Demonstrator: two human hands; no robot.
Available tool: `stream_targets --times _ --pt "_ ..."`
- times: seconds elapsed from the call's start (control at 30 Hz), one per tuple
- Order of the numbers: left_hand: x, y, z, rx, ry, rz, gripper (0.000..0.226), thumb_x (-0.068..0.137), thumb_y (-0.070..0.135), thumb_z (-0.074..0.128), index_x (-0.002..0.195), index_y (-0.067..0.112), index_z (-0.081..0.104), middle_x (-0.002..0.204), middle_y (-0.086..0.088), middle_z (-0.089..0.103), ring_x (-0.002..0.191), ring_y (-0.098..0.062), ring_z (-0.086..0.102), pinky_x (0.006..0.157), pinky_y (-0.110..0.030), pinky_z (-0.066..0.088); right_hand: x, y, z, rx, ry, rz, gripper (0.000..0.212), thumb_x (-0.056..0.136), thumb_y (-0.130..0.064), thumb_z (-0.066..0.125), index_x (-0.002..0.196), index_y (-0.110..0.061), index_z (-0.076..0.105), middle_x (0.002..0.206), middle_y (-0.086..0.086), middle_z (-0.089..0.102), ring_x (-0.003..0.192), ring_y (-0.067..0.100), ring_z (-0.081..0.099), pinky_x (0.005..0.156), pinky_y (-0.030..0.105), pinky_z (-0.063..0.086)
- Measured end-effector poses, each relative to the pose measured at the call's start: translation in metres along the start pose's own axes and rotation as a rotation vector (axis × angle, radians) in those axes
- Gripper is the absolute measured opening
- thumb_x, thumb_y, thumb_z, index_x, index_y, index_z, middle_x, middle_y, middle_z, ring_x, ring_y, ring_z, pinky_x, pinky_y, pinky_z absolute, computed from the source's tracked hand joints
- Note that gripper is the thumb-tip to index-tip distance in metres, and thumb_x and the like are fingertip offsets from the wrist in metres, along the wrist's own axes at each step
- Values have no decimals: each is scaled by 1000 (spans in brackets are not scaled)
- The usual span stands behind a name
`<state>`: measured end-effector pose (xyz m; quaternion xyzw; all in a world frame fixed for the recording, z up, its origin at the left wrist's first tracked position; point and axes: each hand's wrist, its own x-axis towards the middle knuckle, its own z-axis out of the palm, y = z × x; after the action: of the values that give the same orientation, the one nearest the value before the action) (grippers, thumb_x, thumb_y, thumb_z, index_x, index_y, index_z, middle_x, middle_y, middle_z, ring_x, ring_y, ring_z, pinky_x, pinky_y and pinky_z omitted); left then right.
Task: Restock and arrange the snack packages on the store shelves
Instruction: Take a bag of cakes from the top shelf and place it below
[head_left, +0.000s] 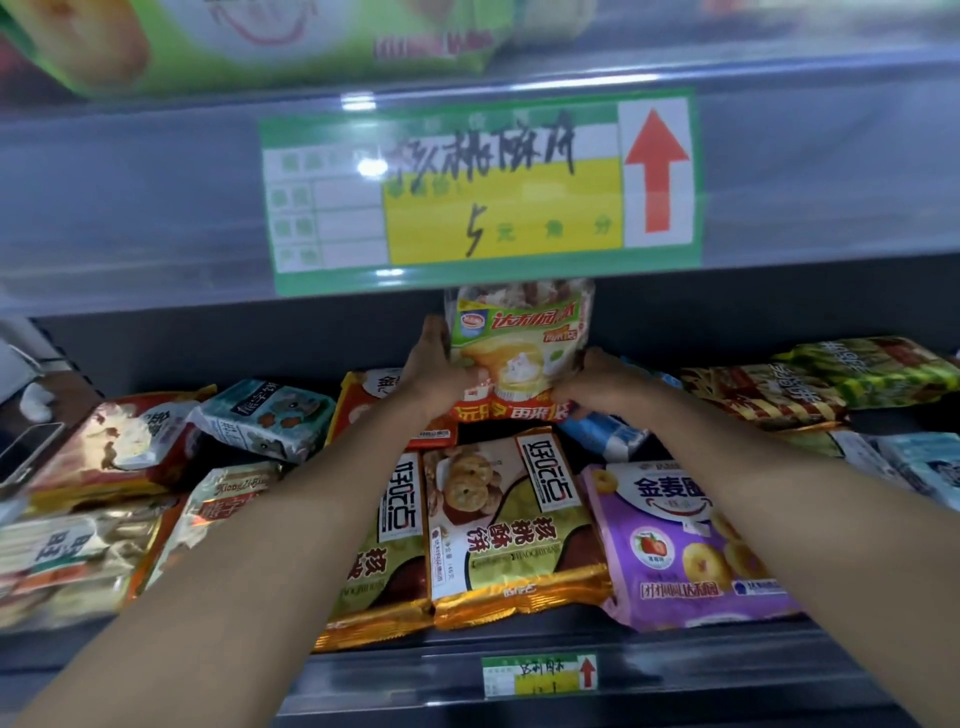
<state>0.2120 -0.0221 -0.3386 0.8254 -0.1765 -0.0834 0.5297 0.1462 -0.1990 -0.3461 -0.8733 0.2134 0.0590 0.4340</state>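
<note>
A green and yellow cake package (519, 343) stands upright at the back of the middle shelf, just under the upper shelf's edge. My left hand (434, 371) grips its left side and my right hand (602, 382) grips its lower right corner. Its bottom edge rests on a red and orange pack (511, 410) lying flat. In front lie two gold walnut-biscuit packs (511, 525) and a purple ring-cake pack (680, 540).
Snack packs cover the shelf: a teal pack (265, 415) and an orange pack (114, 447) at left, green striped packs (872, 371) at right. A big price label (483, 192) hangs on the upper shelf's edge. The lower shelf edge (727, 670) carries a small label (540, 675).
</note>
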Motion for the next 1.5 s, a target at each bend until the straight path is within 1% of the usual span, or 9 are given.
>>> stream_targets --times 0.13,0.33,0.47,0.77,0.97,1.07,1.2,1.33,1.5 --pt "3 -9 4 -61 -22 -83 47 76 13 75 110 15 42 105 2 58 97 -16 58 87 -35 50 -2 2 1 -7 38 44 28 87 -10 60 110 -10 45 109 9 59 90 19 60 55 20 47" --pt "-1 -26 5 -104 -183 -208 62 79 25 73 130 19 38 129 1 56 120 -20 51 107 -42 38 -2 -5 9 -87 45 63 38 88 -12 59 123 -2 48 104 12 61 87 23 65 56 26 53" --pt "0 -26 -4 73 -144 -193 52 91 25 61 133 16 33 124 1 51 115 -18 47 97 -33 37 -5 -4 22 -91 -36 23 30 89 -7 57 118 -3 56 103 10 62 93 23 62 77 32 54" --pt "5 -42 0 354 -47 -156 29 86 22 66 114 18 61 119 -8 64 111 -26 58 98 -42 47 6 -2 35 21 8 -8 42 88 -24 59 126 -9 50 121 6 60 105 20 58 81 31 49" --pt "-7 -29 -3 293 153 -240 50 81 22 71 121 2 47 123 -16 59 114 -31 55 80 -30 41 -12 -10 28 -113 120 -64 25 94 -17 51 113 -3 59 111 9 63 103 24 60 76 26 46" --pt "-22 -13 -7 279 203 -222 48 88 21 64 124 1 42 124 -16 57 113 -31 55 74 -28 37 -31 -18 21 -204 212 -146 15 93 -11 50 100 -3 60 97 9 60 86 20 55 57 21 38" --pt "-55 8 -12 308 175 -167 35 87 24 64 112 0 56 109 -12 64 103 -27 61 63 -26 40 -63 -25 16 -302 178 -229 13 93 -20 50 90 -9 56 107 15 63 82 18 51 47 15 25" --pt "-103 37 -11 392 93 -129 31 88 31 61 107 7 67 110 -8 69 98 -22 64 72 -23 43 -109 -32 9 -374 93 -256 33 95 -28 49 113 -3 60 118 14 61 104 27 58 58 23 32" --pt "-166 83 -12 282 94 -95 29 88 16 62 113 1 61 112 -11 63 99 -22 58 77 -22 41 -174 -37 -6 -302 78 -309 33 92 -28 55 116 -6 62 118 12 63 108 27 58 77 28 44"
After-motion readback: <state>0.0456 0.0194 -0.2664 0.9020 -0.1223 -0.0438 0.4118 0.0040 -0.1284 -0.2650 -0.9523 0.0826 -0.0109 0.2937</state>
